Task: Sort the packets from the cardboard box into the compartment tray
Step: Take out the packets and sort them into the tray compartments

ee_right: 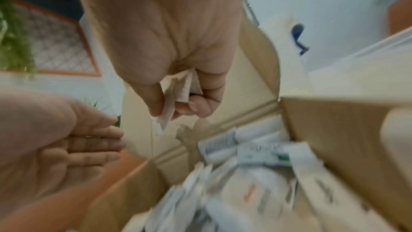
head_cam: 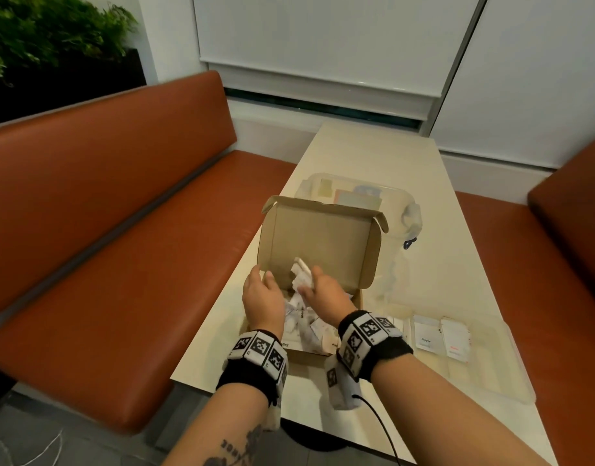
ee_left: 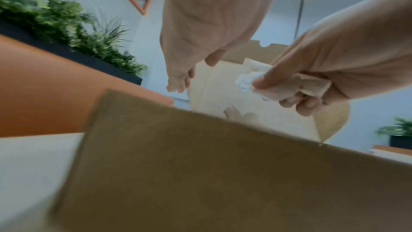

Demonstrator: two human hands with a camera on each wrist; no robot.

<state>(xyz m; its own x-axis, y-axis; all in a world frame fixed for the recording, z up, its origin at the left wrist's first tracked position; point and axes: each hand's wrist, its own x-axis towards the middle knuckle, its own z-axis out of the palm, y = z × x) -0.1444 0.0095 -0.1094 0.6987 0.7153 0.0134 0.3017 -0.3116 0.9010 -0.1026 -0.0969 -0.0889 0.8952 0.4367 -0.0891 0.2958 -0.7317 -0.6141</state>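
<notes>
The right hand (head_cam: 324,294) is curled tight on a small bunch of white packets (head_cam: 301,275), thumb and fingers pinching them just above the heap inside the cardboard box (head_cam: 370,250), whose lid stands upright behind. The left hand (head_cam: 261,297) hangs beside it over the box's left edge, fingers straight and relaxed, holding nothing. The coming move seems to turn on one relation: the clear compartment tray (head_cam: 491,361) lies on the desk (head_cam: 373,146) to the right of the box, so the right hand is the nearer carrier. Two white packets (head_cam: 442,336) already lie flat in the tray, long axes pointing away from the box's front. More packets (ee_right: 256,174) remain in the box.
</notes>
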